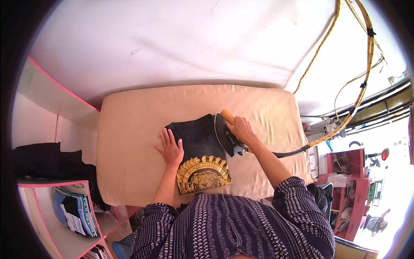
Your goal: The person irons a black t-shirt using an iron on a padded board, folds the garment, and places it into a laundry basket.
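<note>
A folded black T-shirt (198, 149) with a gold tiger emblem and lettering lies on the padded, beige-covered ironing table (129, 129). My left hand (170, 148) rests flat over the shirt's left edge near the collar, fingers spread. In my right hand (243, 131) is the handle of a steam iron (224, 134) with a dark body and a tan grip. The iron stands over the shirt's right edge, beside the neckline. My right hand hides part of the grip. A dark hose (284, 154) runs from the iron's rear beneath my forearm.
Yellow hoses (367, 74) loop down at the right. Left of the table, a white shelf unit (53, 184) with pink edges holds folded clothes (76, 212); black fabric (48, 160) lies on top. A wall (181, 42) rises behind. A red cabinet (354, 197) and a distant person (375, 224) are at right.
</note>
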A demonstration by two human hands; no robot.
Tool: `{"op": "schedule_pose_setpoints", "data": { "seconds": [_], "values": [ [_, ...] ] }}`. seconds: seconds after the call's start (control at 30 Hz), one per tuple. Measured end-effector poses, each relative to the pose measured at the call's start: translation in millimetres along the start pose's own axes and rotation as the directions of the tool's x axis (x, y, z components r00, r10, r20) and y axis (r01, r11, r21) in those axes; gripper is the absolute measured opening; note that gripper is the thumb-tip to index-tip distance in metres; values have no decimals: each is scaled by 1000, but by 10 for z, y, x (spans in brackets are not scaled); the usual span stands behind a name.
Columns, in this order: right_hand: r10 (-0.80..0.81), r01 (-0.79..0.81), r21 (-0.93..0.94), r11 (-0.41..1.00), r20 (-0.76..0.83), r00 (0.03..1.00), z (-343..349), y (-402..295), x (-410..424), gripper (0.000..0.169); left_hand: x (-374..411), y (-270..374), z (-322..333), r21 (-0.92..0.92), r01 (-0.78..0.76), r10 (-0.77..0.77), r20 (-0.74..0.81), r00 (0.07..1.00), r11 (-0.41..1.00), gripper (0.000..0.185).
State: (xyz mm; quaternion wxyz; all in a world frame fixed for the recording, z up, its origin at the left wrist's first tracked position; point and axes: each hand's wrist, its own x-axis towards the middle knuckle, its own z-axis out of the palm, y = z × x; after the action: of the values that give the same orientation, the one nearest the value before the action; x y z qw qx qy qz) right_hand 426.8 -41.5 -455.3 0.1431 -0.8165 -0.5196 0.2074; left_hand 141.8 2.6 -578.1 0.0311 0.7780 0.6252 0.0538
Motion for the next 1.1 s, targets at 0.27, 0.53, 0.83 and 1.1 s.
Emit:
{"op": "schedule_pose_setpoints", "data": {
  "seconds": [0.27, 0.53, 0.83, 1.1],
  "values": [
    [-1, 0, -7, 1000, -41, 999, 272, -207, 531, 36, 15, -24, -89, -16, -1, 2, 68, 998, 1000, 64],
    [-115, 112, 35, 993, 120, 986, 88, -352, 772, 43, -272, -466, -189, -449, 63, -103, -65, 993, 891, 38],
    [-550, 638, -134, 759, 394, 737, 492, -1393, 58, 31, -1860, -412, -354, -524, 328, -252, 212, 944, 786, 23],
    [-571, 639, -166, 751, 323, 755, 934, -1842, 447, 28, -2004, -505, -269, -663, 546, -293, 463, 836, 512, 23]
  ]
}}
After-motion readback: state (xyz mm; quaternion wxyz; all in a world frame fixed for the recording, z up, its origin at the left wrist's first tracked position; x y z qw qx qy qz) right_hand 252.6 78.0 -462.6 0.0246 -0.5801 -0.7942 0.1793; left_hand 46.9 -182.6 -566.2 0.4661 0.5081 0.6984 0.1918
